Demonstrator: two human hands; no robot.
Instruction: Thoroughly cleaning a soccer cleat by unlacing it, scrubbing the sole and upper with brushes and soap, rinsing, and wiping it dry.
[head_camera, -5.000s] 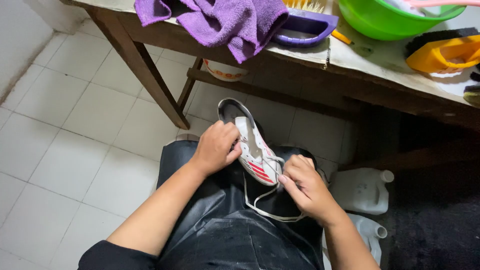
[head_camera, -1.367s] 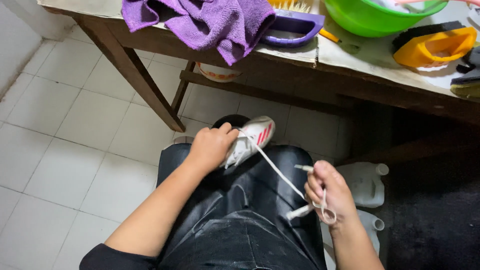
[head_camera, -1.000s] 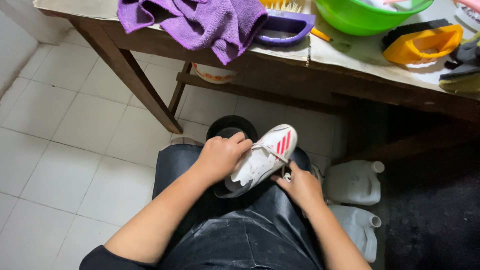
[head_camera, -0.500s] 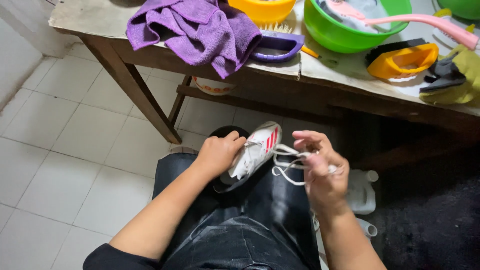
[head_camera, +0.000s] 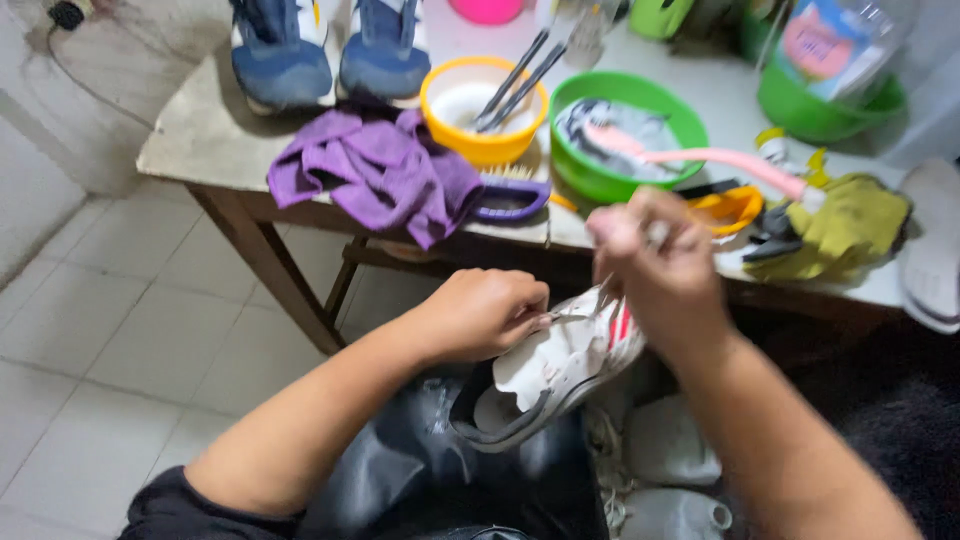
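two hands gripping white sneaker, right raised

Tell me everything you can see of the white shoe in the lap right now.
The white shoe is a sneaker with red stripes on its side and a dark-edged opening facing the camera. It lies tilted over the dark-clad lap, toe toward the table. The left hand grips its upper; the right hand pulls a white lace up from it, blurred. Its upper looks synthetic.

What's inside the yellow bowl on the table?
The yellow bowl holds dark slim tool handles leaning over its rim, above a pale interior. Their lower ends are hidden, so their kind is unclear.
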